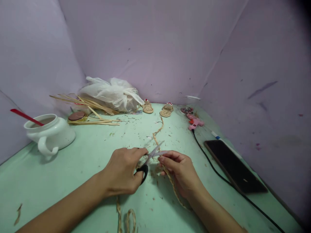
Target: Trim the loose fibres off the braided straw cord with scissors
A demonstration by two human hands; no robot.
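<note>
My left hand (125, 170) grips a pair of scissors (144, 171) by its black handles. The scissors' blades stand apart, pointing away and to the right, right at the braided straw cord (172, 181). Between thumb and fingers, my right hand (181, 171) pinches that cord close to the blades. From there the cord runs back across the table to one of two small woven straw sandals (166, 110), each with red and white trim. More braid (131, 220) lies looped near the front edge, below my left wrist.
A white cup-like pot (62, 134) holding a red stick stands at left. Behind are straw strips (102, 105), a round lidded container (77, 116) and a white plastic bag (111, 94). On the right lie a pink glue gun (195, 123), its black cord and a phone (234, 166). Walls enclose the table.
</note>
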